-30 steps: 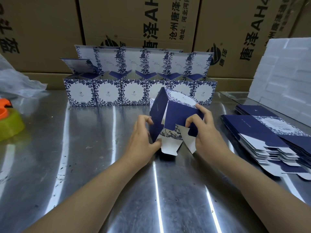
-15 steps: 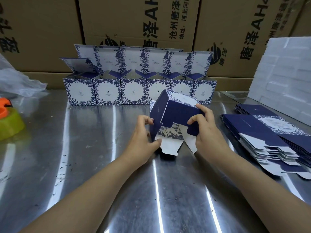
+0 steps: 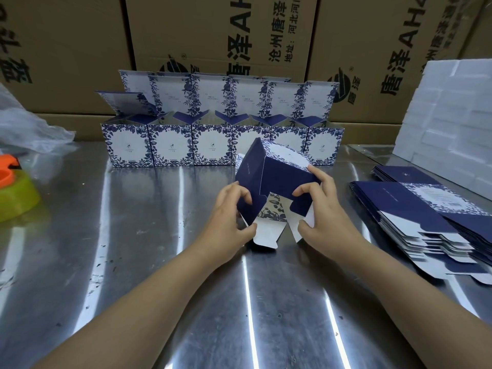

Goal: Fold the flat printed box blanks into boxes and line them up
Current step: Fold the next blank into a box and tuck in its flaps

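A half-formed navy and white floral box [image 3: 277, 179] lies tilted on the steel table [image 3: 149, 257], its open end with loose flaps toward me. My left hand [image 3: 229, 219] pinches the left navy flap. My right hand [image 3: 322, 209] grips the right side, fingers curled over the top navy panel and thumb by the white flap. Behind it, several folded boxes [image 3: 221, 145] stand in a row with lids up. A stack of flat blanks [image 3: 420, 219] lies at the right.
Big brown cartons [image 3: 213, 43] wall off the back. White foam blocks [image 3: 452, 113] stand at the far right. A yellow-green tape roll with an orange dispenser [image 3: 13, 193] and a crumpled plastic bag [image 3: 24, 126] sit at the left.
The box has been pushed down flatter and squarer. My right hand shifted lower along its right side, and the bottom flaps spread further apart. My left hand kept its hold.
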